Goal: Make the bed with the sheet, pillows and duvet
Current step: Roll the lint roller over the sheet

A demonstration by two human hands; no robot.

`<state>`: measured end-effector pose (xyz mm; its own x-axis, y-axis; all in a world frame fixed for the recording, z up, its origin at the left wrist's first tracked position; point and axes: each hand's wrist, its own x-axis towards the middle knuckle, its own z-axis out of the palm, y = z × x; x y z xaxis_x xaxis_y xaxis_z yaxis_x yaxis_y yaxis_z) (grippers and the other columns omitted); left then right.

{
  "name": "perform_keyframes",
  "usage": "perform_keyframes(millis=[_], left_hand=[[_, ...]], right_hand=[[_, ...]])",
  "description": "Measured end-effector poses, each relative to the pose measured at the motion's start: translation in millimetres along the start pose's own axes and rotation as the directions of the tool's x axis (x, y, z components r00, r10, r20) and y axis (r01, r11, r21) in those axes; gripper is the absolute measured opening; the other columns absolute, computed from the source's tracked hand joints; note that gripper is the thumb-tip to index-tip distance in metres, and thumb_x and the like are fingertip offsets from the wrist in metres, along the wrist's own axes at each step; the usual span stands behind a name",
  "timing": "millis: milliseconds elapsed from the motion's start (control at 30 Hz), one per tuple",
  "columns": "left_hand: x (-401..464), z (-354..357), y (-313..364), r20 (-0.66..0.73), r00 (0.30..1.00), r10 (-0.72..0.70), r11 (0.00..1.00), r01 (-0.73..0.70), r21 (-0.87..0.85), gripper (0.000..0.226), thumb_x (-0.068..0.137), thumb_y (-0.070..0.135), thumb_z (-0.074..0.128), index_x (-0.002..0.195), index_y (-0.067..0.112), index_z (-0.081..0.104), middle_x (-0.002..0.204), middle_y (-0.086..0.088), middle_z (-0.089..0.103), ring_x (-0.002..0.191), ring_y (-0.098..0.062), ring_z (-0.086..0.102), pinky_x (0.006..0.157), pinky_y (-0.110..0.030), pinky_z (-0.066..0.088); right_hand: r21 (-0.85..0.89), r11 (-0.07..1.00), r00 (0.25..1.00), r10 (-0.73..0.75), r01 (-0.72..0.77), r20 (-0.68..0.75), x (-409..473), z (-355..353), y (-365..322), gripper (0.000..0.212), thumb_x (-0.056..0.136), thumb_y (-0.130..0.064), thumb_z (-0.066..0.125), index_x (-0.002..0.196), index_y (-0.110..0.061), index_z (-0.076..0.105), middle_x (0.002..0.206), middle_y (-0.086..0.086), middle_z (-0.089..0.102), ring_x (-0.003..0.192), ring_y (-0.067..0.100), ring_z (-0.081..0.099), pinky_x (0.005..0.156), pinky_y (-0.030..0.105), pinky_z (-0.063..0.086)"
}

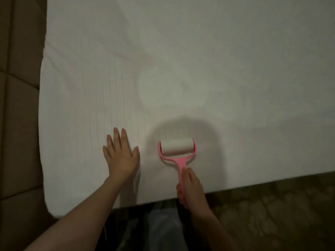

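Sheet (pixel 181 60): on the bed, covering the mattress from the padded brown headboard (pixel 20 87) at the left edge across to the near side. Lies mostly flat; a few soft creases run through the upper-left area, w/ a faint rounded mark near the middle. Near edge hangs straight over the bed side. Whether it is tucked underneath: cannot tell from here.

Left hand (pixel 121 156): fingers spread and straight, palm down, pressing flat on the sheet near the front-left corner. Holds nothing.

Right hand (pixel 190 187): fingers curled round the handle of a pink lint roller (pixel 176 153), gripping low on the handle right at the bed's near edge. Roller head w/ white paper drum rests on the sheet, just beside the left hand, apart from it.

Pillows: none in view. Duvet: none in view. Either may sit outside the frame; no way to say.

Assessment: sheet stage looks approx. done, w/ surface cleaning in hand as a finishing pass. The left hand appears to steady the fabric while the roller works. Pillows and duvet appear not yet placed on the visible part of the bed, so the larger share of the job remains.

Other: patterned floor (pixel 272 214) to the right below the bed edge; person's legs in grey trousers at the bottom centre.
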<state>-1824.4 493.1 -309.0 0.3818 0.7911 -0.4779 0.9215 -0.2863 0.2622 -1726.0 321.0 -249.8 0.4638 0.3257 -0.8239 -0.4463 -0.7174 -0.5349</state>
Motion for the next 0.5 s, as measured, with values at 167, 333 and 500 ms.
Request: perform_keyframes(millis=[167, 333, 500], left_hand=[[-23.1, -1.7, 2.8, 0.049, 0.999, 0.02, 0.999, -0.022, 0.048, 0.068, 0.099, 0.035, 0.038, 0.152, 0.016, 0.0, 0.159, -0.01, -0.012, 0.146, -0.032, -0.009, 0.117, -0.046, -0.003], [-35.5, 1.0, 12.6, 0.036, 0.995, 0.094, 0.995, -0.095, 0.024, 0.067, 0.099, 0.031, 0.039, 0.152, 0.013, 0.004, 0.159, -0.012, -0.007, 0.146, -0.033, -0.008, 0.117, -0.044, -0.003], [-16.7, 5.2, 37.6, -0.019, 0.982, 0.187, 0.982, -0.187, -0.008, 0.064, 0.098, 0.026, 0.044, 0.151, 0.007, 0.014, 0.159, -0.016, 0.006, 0.145, -0.036, 0.002, 0.118, -0.046, 0.002]], right_hand=[[0.002, 0.998, 0.996, -0.055, 0.055, -0.065, -36.6, -12.1, 56.6, 0.033, 0.098, -0.036, 0.045, 0.071, -0.018, 0.052, 0.057, 0.003, 0.046, 0.047, 0.012, 0.04, 0.048, 0.026, 0.032], [-0.078, 0.983, 0.949, -0.179, 0.164, -0.259, -47.5, -24.8, 61.1, 0.037, 0.097, -0.045, 0.042, 0.073, -0.018, 0.052, 0.059, 0.0, 0.05, 0.054, 0.013, 0.045, 0.055, 0.034, 0.035], [-0.023, 0.995, 0.97, -0.095, 0.092, -0.222, -10.5, -31.5, 26.7, 0.036, 0.094, -0.051, 0.036, 0.072, -0.027, 0.051, 0.061, 0.001, 0.051, 0.056, 0.015, 0.047, 0.061, 0.034, 0.039]])
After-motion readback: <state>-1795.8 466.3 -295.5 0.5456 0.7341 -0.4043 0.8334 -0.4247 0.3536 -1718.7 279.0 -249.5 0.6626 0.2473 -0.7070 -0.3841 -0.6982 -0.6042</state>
